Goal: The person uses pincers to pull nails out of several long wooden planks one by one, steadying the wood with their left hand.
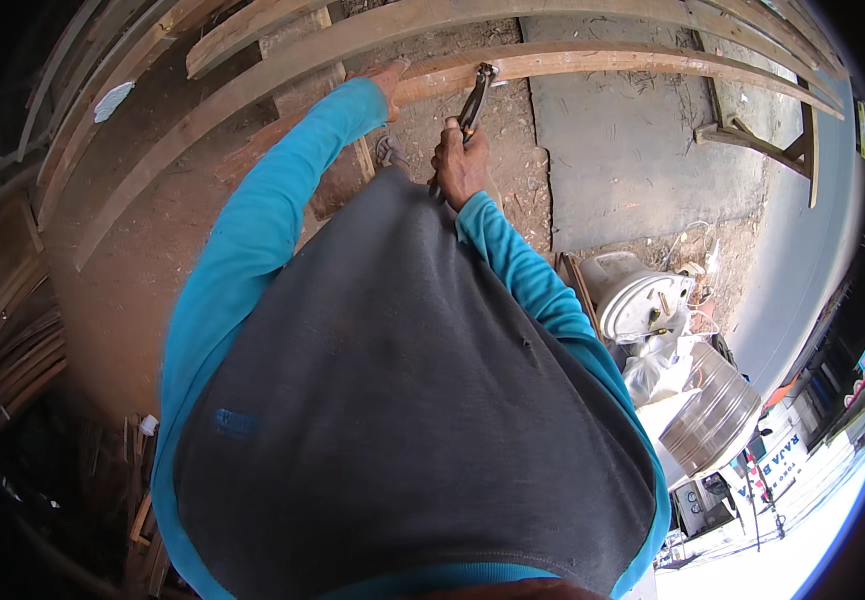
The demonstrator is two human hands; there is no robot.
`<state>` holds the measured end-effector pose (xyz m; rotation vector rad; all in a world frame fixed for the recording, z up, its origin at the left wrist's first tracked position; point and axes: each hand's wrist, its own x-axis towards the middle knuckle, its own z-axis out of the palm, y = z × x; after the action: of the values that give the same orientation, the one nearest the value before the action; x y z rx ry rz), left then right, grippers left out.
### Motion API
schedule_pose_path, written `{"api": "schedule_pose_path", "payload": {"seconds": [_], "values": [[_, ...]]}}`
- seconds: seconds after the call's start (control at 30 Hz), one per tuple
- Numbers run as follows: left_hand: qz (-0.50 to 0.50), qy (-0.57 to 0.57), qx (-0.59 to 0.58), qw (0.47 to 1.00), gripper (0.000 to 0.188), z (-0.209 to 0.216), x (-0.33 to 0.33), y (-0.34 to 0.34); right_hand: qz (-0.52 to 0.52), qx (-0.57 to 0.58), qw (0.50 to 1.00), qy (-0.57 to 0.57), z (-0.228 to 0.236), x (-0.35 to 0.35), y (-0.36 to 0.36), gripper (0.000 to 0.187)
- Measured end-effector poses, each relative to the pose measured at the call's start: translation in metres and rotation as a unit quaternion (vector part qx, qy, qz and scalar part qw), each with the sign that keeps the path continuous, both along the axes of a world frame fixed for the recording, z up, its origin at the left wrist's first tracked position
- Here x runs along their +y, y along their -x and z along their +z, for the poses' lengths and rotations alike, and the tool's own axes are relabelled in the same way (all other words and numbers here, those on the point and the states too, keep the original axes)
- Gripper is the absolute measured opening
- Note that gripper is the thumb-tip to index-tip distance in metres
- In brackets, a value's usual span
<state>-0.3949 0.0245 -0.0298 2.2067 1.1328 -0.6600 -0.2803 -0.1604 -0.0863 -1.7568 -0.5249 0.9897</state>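
Note:
My right hand (461,163) is closed round the handles of a pair of pincers (475,102) with dark metal arms. The pincers' jaws meet the face of a long, light-brown wooden plank (593,60). What lies between the jaws is too small to make out. Left of the pincers, my left hand (385,86) grips the same plank; most of its fingers are hidden. Both forearms are in turquoise sleeves, and my dark grey shirt fills the lower middle.
More long wooden beams (253,85) run across the top and left. A grey sheet (643,150) lies on the dirt floor. To the right stand a white bucket (633,300), a plastic bag (658,370) and a ribbed drum (713,410). Beyond them is a road (803,270).

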Motion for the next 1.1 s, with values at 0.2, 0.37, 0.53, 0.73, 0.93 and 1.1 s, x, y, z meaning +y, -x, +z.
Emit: {"api": "schedule_pose_path", "payload": {"seconds": [0.2,0.37,0.53,0.73,0.93,1.1], "values": [[0.028,-0.045,-0.022,0.998,0.088,-0.018,-0.022,0.011,-0.013,0.181,0.979,0.098,0.089,-0.034,-0.122,0.054],[0.023,0.027,0.056,0.998,0.082,0.015,-0.025,-0.002,0.124,0.211,0.957,0.157,0.11,-0.04,-0.14,0.058],[0.085,0.031,0.056,0.994,0.078,-0.001,-0.034,0.001,0.194,0.264,0.932,0.154,0.124,-0.025,-0.111,0.058],[0.036,-0.016,0.03,0.999,0.09,0.002,-0.038,0.0,0.201,0.272,0.928,0.159,0.13,-0.013,-0.113,0.053],[0.064,-0.047,-0.01,0.997,0.092,-0.009,-0.044,0.004,0.233,0.405,0.871,0.152,0.126,-0.002,-0.16,0.051],[0.056,-0.038,-0.008,0.998,0.091,0.001,-0.044,0.0,0.211,0.432,0.861,0.167,0.132,0.002,-0.162,0.048]]}}
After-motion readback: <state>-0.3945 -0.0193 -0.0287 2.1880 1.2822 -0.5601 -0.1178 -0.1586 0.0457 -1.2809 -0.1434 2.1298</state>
